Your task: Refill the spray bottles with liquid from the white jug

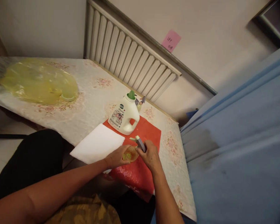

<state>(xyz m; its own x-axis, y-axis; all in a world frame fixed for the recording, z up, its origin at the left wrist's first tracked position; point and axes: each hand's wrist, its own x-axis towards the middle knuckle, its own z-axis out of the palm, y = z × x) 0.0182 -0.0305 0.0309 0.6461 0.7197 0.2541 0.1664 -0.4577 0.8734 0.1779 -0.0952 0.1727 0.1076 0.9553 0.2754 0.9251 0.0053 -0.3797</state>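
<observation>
My left hand (116, 157) is closed around a small clear container (130, 154) with a yellowish tint inside, its open top facing me. In my right hand (151, 156) is a trigger spray head (140, 143), grey with a pale green nozzle, held just above and beside the container's rim. Whether the two touch I cannot tell. Beyond my hands, a white jug (122, 116) with a picture label and a green piece in its mouth stands upright on a red sheet (151, 130). A grey-topped spray bottle (140, 104) is partly hidden behind the jug.
A white sheet (99, 143) lies left of my hands. On the flowered tablecloth (91, 93), an inflated yellow plastic bag (39, 82) sits far left. A radiator (128, 53) runs behind the table; a blue curtain (242, 140) hangs along the right.
</observation>
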